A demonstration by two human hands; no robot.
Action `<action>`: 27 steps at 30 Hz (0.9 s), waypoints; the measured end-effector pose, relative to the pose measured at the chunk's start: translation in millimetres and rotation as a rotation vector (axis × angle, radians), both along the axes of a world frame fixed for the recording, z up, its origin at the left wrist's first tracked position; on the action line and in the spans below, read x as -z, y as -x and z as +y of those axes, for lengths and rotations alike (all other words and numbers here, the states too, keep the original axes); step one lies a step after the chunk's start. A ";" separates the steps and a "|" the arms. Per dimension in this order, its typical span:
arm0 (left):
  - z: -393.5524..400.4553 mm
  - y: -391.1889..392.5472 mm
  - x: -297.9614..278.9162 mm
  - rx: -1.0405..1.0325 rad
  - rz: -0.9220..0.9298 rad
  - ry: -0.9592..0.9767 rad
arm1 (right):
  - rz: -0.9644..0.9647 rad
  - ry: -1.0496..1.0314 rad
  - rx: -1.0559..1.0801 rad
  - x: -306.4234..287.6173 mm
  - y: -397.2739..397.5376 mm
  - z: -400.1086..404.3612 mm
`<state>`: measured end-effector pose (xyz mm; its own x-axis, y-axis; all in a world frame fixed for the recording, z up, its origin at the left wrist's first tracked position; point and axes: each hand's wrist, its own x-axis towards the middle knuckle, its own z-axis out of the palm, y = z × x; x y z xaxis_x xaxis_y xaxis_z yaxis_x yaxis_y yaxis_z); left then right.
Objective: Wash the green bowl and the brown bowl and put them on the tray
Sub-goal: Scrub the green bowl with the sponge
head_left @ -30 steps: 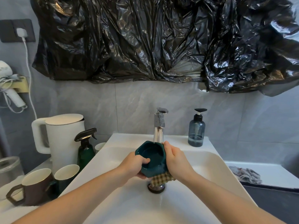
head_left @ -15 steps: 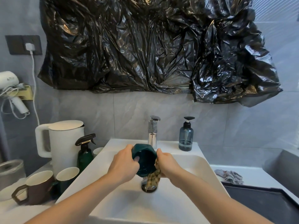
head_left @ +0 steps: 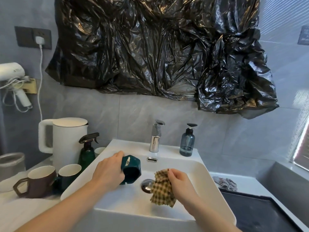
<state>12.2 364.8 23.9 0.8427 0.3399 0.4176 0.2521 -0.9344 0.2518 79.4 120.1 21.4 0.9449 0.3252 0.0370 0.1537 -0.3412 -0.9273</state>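
My left hand [head_left: 108,173] grips the dark green faceted bowl [head_left: 131,169] over the white sink [head_left: 197,171], with the bowl tipped so its mouth faces down and toward me. My right hand [head_left: 179,180] pinches a checked yellow-brown cloth [head_left: 163,188] that hangs beside the drain [head_left: 146,185], apart from the bowl. A brown cup [head_left: 39,180] and a green cup [head_left: 68,173] stand on the counter left of the sink. The dark tray [head_left: 260,213] lies at the lower right.
The chrome faucet [head_left: 156,138] and a blue soap bottle [head_left: 187,141] stand at the sink's back. A white kettle [head_left: 65,139], a green spray bottle [head_left: 87,149] and a metal canister [head_left: 11,164] crowd the left counter. A grey rag [head_left: 224,181] lies right of the sink.
My hands have parted: the right hand pulled the cloth off the bowl to the right, and the left hand carried the bowl left and lower, tipping it mouth-down.
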 end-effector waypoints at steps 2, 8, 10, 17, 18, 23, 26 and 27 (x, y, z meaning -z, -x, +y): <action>1.8 -1.8 1.8 -0.020 -0.068 0.078 | -0.002 -0.002 0.009 2.3 -1.9 0.0; 1.6 -10.1 7.5 -0.022 -0.142 0.177 | -0.054 -0.071 0.050 0.6 -0.8 -0.9; 5.2 -12.1 9.0 -0.035 -0.147 0.208 | -0.049 -0.108 0.074 -0.9 -0.5 -6.6; 19.9 -7.2 0.0 -0.166 -0.154 0.484 | -0.021 -0.201 0.029 -9.2 -1.5 5.0; 25.0 -5.1 -1.9 -0.182 -0.136 0.527 | -0.030 -0.215 0.007 -13.8 -2.8 11.3; 47.4 1.4 -0.6 -0.252 -0.128 0.698 | -0.157 -0.197 -0.103 -33.2 -27.1 66.4; 50.7 -6.4 5.9 -0.261 -0.155 0.860 | -0.288 -0.100 -0.126 -26.2 -57.6 112.0; 50.3 -9.0 7.3 -0.252 -0.172 0.891 | -0.308 -0.085 -0.131 -23.7 -67.8 126.3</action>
